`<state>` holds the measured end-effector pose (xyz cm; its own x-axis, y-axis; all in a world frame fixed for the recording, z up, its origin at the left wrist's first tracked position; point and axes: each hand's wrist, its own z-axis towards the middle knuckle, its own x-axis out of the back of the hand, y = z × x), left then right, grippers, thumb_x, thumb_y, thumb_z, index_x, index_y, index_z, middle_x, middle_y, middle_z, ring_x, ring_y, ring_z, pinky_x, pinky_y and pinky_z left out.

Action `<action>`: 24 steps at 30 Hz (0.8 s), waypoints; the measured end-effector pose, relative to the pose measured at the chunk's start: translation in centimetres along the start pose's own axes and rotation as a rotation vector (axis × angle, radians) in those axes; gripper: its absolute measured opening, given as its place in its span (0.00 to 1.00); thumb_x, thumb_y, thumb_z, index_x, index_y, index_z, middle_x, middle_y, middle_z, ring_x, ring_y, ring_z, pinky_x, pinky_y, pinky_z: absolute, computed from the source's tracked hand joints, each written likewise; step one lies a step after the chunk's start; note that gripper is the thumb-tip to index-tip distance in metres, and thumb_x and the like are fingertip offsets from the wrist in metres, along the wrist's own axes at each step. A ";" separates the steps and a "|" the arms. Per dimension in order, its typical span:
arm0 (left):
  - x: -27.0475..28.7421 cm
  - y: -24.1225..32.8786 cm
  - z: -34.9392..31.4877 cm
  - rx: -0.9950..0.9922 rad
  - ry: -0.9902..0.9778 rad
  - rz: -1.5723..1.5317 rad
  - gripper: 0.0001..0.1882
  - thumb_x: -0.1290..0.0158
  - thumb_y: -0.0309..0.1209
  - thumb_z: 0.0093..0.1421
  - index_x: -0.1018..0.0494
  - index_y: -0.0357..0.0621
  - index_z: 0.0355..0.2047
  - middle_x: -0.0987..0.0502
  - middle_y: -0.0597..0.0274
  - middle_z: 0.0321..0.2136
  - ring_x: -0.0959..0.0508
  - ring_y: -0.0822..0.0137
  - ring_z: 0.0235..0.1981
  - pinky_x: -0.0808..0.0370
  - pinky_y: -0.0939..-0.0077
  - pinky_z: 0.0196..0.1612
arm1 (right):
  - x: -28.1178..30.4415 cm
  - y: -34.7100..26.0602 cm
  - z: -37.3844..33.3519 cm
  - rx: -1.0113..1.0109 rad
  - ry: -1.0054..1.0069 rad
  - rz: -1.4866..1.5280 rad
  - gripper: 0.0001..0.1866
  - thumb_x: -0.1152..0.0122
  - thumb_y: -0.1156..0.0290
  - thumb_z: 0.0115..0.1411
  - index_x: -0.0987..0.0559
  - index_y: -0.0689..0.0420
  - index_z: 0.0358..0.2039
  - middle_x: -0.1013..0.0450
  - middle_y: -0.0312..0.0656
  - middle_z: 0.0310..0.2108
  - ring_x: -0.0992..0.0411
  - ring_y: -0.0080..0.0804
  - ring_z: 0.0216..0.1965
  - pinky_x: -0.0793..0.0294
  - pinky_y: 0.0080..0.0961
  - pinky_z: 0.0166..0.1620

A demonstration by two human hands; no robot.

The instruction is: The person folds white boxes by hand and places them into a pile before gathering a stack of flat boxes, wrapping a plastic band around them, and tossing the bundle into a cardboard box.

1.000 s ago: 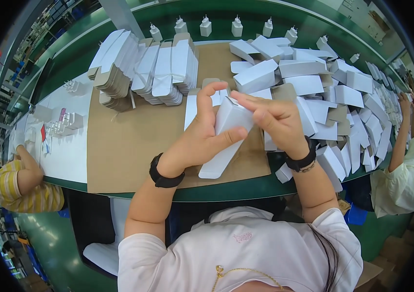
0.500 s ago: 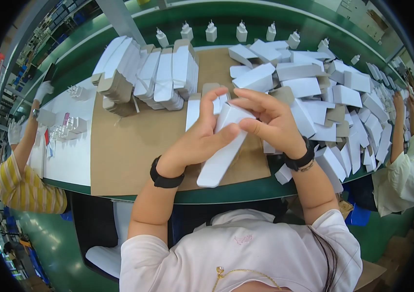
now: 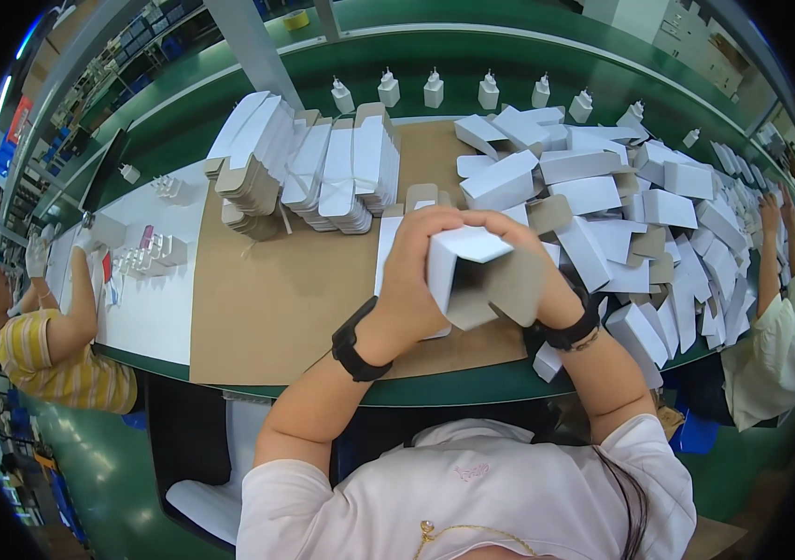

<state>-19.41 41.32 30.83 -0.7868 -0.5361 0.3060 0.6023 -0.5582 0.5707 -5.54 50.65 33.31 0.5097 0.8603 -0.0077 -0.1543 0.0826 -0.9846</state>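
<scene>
A white folding carton is held up over the workbench, its open end turned toward me with the grey inside and loose flaps showing. My left hand wraps round its left side. On the other side my right hand grips it, partly hidden behind a flap. Under my hands lie more flat white cartons, mostly covered, on a brown cardboard sheet. Bundles of flat cartons stand just beyond to the left. To the right is a large heap of opened-out white cartons.
Several white plug chargers stand in a row along the green far strip. At left, a white sheet bears small white parts, beside a person in a yellow striped top. Another person's pale sleeve is at right.
The carton has been turned from a closed, slanting pose to show its open end with flaps spread. My hands now wrap its sides. The whole view has shifted slightly.
</scene>
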 end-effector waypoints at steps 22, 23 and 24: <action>1.2 -0.5 0.9 0.417 0.328 -0.295 0.29 0.47 0.41 0.58 0.45 0.37 0.51 0.33 0.55 0.42 0.31 0.68 0.41 0.34 0.74 0.46 | -1.4 -2.1 -15.3 -0.171 0.497 -1.143 0.28 0.31 0.70 0.42 0.27 0.51 0.48 0.37 0.51 0.51 0.29 0.36 0.31 0.28 0.24 0.33; 1.0 -0.3 1.0 0.423 0.350 -0.348 0.30 0.47 0.40 0.58 0.47 0.37 0.52 0.33 0.56 0.41 0.32 0.68 0.42 0.34 0.74 0.46 | -1.7 -1.4 -15.7 -0.111 0.505 -1.198 0.30 0.30 0.69 0.41 0.27 0.51 0.48 0.39 0.53 0.53 0.29 0.39 0.31 0.27 0.26 0.35; 0.9 -0.2 0.9 0.422 0.343 -0.352 0.30 0.47 0.40 0.58 0.47 0.37 0.52 0.33 0.56 0.41 0.32 0.68 0.42 0.34 0.74 0.46 | -2.2 -1.2 -15.6 -0.166 0.484 -1.114 0.29 0.30 0.71 0.40 0.26 0.50 0.47 0.39 0.56 0.52 0.32 0.44 0.37 0.29 0.30 0.40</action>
<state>-20.40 41.56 31.70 -0.7976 -0.5772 -0.1750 0.1565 -0.4782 0.8642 6.69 40.81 31.82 0.5616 0.0813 0.8234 0.6588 0.5582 -0.5044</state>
